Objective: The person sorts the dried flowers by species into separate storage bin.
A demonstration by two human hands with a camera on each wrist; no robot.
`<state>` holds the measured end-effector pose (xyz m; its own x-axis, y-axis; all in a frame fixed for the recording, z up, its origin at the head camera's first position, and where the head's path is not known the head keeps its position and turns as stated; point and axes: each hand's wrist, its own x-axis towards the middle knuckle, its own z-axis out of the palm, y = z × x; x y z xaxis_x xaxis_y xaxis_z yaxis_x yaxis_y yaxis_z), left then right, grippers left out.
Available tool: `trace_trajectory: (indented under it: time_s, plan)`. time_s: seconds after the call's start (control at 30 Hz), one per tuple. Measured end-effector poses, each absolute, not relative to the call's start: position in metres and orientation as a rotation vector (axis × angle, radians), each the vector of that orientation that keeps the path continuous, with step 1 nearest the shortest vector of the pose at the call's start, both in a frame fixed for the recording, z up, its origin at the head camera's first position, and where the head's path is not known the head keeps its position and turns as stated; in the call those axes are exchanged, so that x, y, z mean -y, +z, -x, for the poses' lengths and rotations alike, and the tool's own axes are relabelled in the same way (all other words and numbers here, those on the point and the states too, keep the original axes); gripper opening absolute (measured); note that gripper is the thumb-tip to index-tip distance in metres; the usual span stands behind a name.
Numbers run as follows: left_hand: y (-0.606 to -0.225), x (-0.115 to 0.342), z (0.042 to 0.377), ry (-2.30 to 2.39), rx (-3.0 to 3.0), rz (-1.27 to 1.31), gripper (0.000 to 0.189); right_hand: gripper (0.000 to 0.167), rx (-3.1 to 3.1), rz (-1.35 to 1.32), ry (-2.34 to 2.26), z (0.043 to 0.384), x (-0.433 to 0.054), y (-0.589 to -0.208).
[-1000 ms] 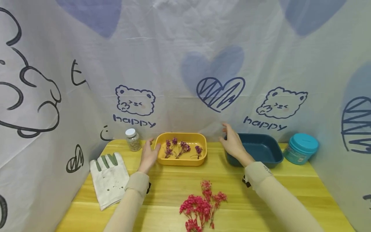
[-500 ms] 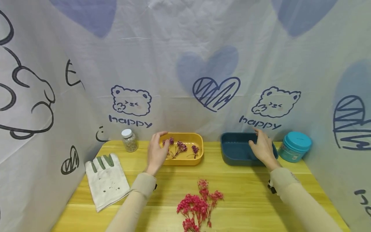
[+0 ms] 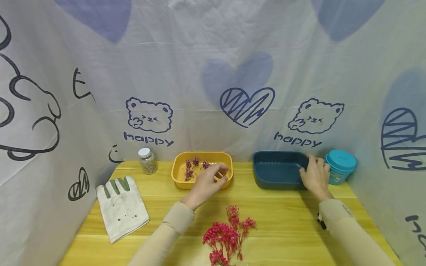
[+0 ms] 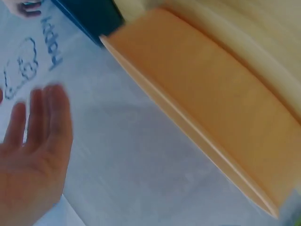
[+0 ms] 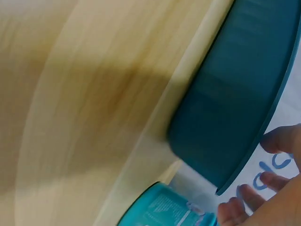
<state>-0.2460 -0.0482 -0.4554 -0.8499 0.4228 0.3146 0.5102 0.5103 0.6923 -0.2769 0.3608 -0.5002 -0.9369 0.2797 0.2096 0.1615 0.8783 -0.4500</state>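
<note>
Nearest the person, pale sleeves (image 3: 159,236) reach in from both sides, and between them pink flowers (image 3: 221,234) lie on the wooden counter (image 3: 276,225), on the near side of the left fingers and slightly to their right. A white cloth (image 3: 123,214) with green stripes lies flat, well to the left of the left fingers and a little nearer the person. Farther in, the left hand (image 3: 208,181) hangs above the near right part of the yellow tray (image 3: 186,184), its fingers (image 4: 59,113) loosely curved, thumb apart from the rest, nothing seen between them. Purple flowers (image 3: 188,171) lie inside that tray, to the left of those fingers. The right hand (image 3: 316,177) is at the right end of the blue tray (image 3: 277,183), its thumb near the rim and its other fingers just past the end; thumb and fingers are apart, and whether they touch the rim cannot be told. Just right of these fingers stands a teal jar (image 3: 342,166). A white-capped bottle (image 3: 148,162) stands upright, left of the yellow tray and of the left fingers. Beyond all the fingers hangs a printed sheet (image 3: 199,81) with hearts and bears.
</note>
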Motion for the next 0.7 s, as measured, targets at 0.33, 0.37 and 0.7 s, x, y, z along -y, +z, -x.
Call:
trace_trajectory:
  time_s: [0.33,0.37,0.7]
  plan:
    - [-0.477,0.028,0.231,-1.147,3.137,1.008,0.047,0.072,2.910,0.496,0.753,0.274,-0.382,-0.507]
    - [-0.479,0.027,0.230,-1.154,3.171,1.007,0.049,0.073,2.926,0.499,0.779,0.274,-0.385,-0.508]
    - [-0.494,0.019,0.221,-1.127,3.340,0.930,0.043,0.060,2.942,0.502,0.818,0.268,-0.393,-0.511]
